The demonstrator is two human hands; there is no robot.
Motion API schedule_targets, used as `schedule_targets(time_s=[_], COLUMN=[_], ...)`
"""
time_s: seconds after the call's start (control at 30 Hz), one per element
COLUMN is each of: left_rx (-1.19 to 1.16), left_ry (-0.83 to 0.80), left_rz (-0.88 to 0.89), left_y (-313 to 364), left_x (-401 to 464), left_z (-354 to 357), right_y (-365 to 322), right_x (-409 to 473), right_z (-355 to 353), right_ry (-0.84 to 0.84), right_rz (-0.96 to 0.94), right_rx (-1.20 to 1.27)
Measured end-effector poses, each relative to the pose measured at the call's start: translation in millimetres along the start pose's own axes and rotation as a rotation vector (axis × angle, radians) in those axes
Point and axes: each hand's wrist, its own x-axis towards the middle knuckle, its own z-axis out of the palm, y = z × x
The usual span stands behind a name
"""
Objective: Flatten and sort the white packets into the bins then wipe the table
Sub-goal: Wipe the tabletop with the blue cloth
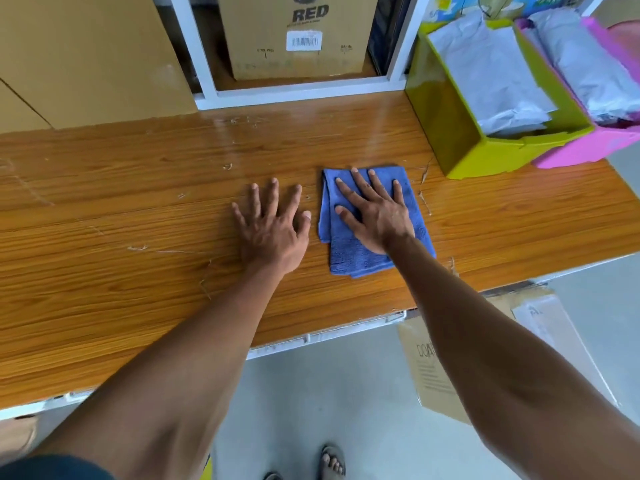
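Note:
A folded blue cloth (349, 252) lies on the wooden table (138, 209), right of its middle. My right hand (375, 216) presses flat on the cloth with fingers spread and straight. Just left of the cloth, my left hand (273, 230) rests flat on the bare wood, fingers spread. White packets (495, 74) lie stacked in the green bin (450, 133) at the table's far right. More white packets (585, 64) fill the pink bin (588, 147) beside it.
Large cardboard boxes (86, 57) stand at the back left. A box marked RED (298, 36) sits inside a white frame (294, 91) behind the table. Another cardboard box (436, 368) stands on the floor under the table's right end. The table's near edge runs diagonally.

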Motion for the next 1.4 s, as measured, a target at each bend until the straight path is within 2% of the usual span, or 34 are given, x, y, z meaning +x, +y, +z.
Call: schedule_targets(time_s=[0.27,0.6,0.73,0.83,1.23,1.4], left_rx=[-0.004,0.009,-0.003,0.014,0.023,0.047], left_ry=[-0.07,0.013,-0.038,-0.068,0.017,-0.005], left_rz=[-0.006,0.015,-0.048,-0.007,0.034,0.009], left_y=[0.3,3.0,19.6,43.5,47.8,51.3], left_x=[-3.1,-0.9,-11.1,-21.6,-18.0,-22.4], left_z=[-8.8,-2.4,-2.5,2.2,9.7,3.4], right_y=[3.1,37.2,33.9,39.2,72.4,75.5], right_x=[-78.7,-11.9,-72.4,-101.0,-0.3,-77.2], right_z=[7.5,-6.7,3.7,5.7,-11.8,-1.6], right_ry=[-0.015,-0.029,-0.006,0.001,-0.042,-0.007], right_rz=[-0.04,-0.06,-0.064,-0.083,-0.04,-0.074], right_rx=[0.005,-0.005,-0.015,-0.013,-0.031,-0.015])
